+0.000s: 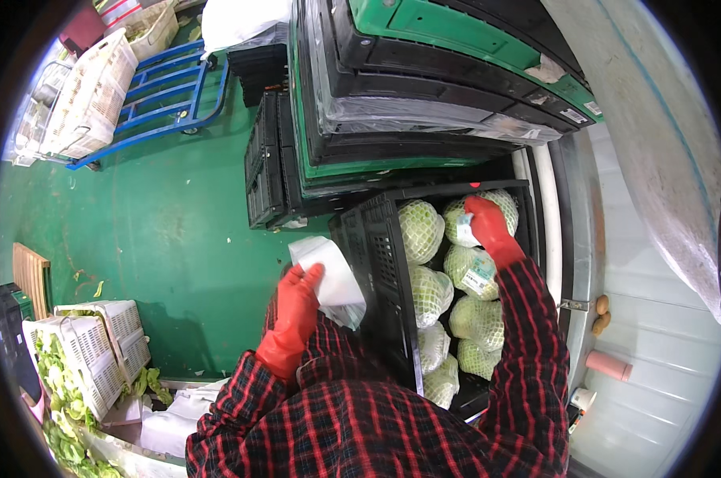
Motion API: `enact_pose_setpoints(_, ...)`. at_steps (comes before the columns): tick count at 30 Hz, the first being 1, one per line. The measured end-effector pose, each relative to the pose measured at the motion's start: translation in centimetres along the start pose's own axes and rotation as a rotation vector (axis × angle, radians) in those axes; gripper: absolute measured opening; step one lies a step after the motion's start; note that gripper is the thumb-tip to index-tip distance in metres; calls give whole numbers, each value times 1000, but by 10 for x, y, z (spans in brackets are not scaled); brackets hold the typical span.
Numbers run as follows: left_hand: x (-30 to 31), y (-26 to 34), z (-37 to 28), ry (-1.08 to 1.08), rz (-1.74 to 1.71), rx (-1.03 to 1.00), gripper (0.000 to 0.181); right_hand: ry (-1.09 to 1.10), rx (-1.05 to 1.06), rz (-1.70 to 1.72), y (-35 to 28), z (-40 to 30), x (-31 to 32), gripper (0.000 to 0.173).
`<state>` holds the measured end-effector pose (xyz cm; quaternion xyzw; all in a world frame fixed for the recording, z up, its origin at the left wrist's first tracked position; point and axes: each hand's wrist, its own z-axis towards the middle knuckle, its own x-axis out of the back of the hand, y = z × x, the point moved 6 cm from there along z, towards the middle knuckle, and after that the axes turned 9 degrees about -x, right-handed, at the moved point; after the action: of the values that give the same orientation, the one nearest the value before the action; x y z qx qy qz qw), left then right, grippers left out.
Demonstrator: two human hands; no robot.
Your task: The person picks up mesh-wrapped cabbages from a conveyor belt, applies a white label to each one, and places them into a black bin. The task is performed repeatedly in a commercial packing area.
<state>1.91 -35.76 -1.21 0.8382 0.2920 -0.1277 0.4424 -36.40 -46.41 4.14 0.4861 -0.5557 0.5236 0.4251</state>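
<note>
My left hand, in a red rubber glove, holds a bundle of white labels or sheets with clear film at its edges. Over the black plastic crate on the right, my right hand, also red-gloved, touches a net-wrapped cabbage near the crate's far end. A whitish label lies at its fingertips; whether the fingers pinch it or press it on, I cannot tell. Several more round green cabbages in white foam netting fill the crate, and the one just below my right hand bears a printed label.
Tall stacks of black and green crates, partly film-wrapped, stand beyond the crate. A blue trolley holds a white basket at upper left. White baskets of leaves stand lower left. A white pipe runs along the right wall.
</note>
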Motion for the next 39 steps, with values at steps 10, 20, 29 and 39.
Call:
enact_pose_setpoints(10, -15, -10, -31, -195, 22, 156, 19, -148, 59, -710, 32, -47, -48, 68)
enact_pose_setpoints(20, -180, 34, -78, -622, -151, 150, 26, -228, -326, 1621, -177, -223, 14, 58)
enact_pose_setpoints(29, -152, -50, -119, -736, 263, 315, 24, 286, -646, 1259, -155, -283, 27, 77)
enact_pose_setpoints(39, -112, -101, -137, -572, 497, 362, 15, 504, -172, 234, -168, -317, 42, 24)
